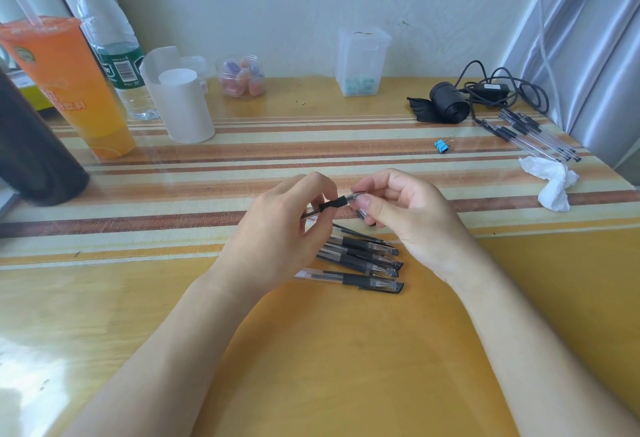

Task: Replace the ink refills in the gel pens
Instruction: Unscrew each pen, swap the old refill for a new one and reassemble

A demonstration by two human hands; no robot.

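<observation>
I hold one gel pen (pixel 333 204) level above the table, black grip section showing between my hands. My left hand (pixel 277 228) pinches its clear barrel and grip. My right hand (pixel 405 211) pinches the clear tip end of the same pen between thumb and fingers; something dark also shows under its fingers, too hidden to name. Just below my hands lies a pile of several gel pens (pixel 363 260) with black grips and clear caps, side by side on the table. A second group of several clear pens (pixel 533 135) lies at the far right.
An orange drink cup (pixel 65 90), a water bottle (pixel 117 55) and a white paper roll (pixel 183 107) stand back left, a dark object (pixel 31 152) at the left edge. A candy jar (pixel 242 78), clear box (pixel 362 62), black cables (pixel 485 93), blue binder clip (pixel 441 146) and crumpled tissue (pixel 550 182) lie behind.
</observation>
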